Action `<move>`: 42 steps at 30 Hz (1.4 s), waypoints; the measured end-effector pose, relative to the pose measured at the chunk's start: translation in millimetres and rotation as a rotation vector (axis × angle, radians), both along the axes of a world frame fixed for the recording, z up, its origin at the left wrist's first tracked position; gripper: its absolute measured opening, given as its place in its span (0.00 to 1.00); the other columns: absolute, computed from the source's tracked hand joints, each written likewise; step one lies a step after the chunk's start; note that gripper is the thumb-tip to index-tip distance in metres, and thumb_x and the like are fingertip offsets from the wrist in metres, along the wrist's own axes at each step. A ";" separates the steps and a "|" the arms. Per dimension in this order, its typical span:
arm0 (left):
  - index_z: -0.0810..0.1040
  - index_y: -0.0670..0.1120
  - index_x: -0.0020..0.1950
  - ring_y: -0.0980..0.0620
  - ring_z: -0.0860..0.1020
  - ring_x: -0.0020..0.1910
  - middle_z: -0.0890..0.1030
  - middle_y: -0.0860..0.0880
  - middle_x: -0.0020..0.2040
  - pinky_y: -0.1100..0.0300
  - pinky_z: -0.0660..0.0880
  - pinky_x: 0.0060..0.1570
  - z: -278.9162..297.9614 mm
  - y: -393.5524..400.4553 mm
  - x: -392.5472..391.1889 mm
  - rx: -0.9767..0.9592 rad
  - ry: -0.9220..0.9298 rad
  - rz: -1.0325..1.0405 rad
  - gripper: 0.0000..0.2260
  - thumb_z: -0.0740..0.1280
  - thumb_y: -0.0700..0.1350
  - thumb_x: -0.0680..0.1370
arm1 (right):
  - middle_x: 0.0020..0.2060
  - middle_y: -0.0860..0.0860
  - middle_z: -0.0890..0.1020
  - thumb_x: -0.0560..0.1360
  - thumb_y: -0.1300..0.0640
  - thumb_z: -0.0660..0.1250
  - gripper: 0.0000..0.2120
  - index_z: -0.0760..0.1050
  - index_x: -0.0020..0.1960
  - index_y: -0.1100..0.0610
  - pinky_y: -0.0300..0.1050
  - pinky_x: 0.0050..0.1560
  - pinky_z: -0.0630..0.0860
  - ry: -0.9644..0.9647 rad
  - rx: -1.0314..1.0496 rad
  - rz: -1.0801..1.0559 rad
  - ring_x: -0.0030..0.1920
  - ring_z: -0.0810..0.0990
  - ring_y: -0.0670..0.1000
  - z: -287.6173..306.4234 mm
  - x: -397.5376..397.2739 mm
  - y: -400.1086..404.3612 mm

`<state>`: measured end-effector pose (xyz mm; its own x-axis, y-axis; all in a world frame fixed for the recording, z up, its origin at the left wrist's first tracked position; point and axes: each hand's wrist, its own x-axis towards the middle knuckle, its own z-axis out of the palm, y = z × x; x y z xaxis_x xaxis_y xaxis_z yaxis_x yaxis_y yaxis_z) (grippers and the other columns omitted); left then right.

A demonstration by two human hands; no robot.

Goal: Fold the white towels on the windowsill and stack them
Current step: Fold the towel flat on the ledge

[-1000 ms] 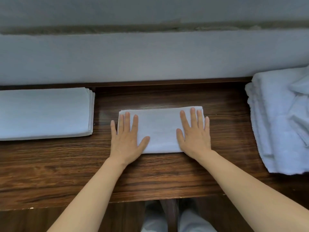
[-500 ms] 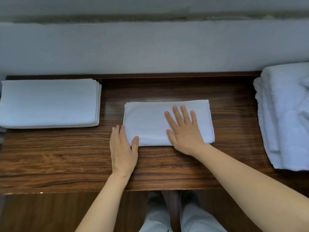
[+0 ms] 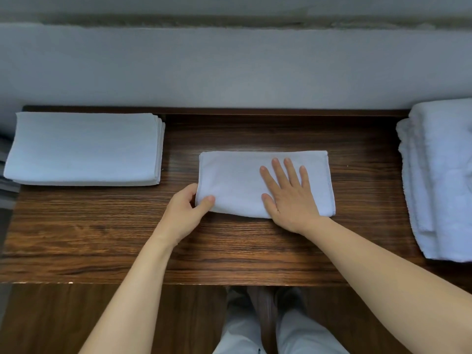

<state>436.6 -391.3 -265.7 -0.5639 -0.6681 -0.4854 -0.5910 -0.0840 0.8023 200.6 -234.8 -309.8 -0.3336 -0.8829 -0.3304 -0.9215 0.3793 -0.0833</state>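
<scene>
A folded white towel (image 3: 237,180) lies in the middle of the dark wooden windowsill (image 3: 255,246). My left hand (image 3: 186,210) pinches its near left corner, thumb on top and fingers tucked under the edge. My right hand (image 3: 288,195) lies flat on the towel's right half, fingers straight and spread. A neat stack of folded white towels (image 3: 84,149) sits at the left end of the sill. A loose pile of unfolded white towels (image 3: 439,175) lies at the right end.
A grey wall (image 3: 229,67) rises directly behind the sill. The sill's front edge runs across the lower part of the view, with my legs in light trousers (image 3: 255,328) below it. Bare wood shows between the towel and both piles.
My left hand has slid off the wood and taken hold of the towel's near left corner. My right hand has stayed flat on the towel's right half.
</scene>
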 end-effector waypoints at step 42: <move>0.76 0.45 0.71 0.45 0.83 0.62 0.83 0.43 0.65 0.51 0.78 0.61 2.8 -45.8 -47.8 0.808 -0.036 -0.137 0.16 0.64 0.47 0.84 | 0.84 0.55 0.53 0.85 0.44 0.48 0.28 0.54 0.83 0.52 0.69 0.79 0.46 -0.151 -0.072 0.039 0.83 0.44 0.62 20.5 24.8 -47.1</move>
<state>388.8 -437.1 -262.9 -0.5898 -0.0307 -0.8070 -0.6624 -0.5531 0.5052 225.4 -281.9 -289.3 -0.2504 -0.9174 -0.3093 -0.9103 0.3319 -0.2474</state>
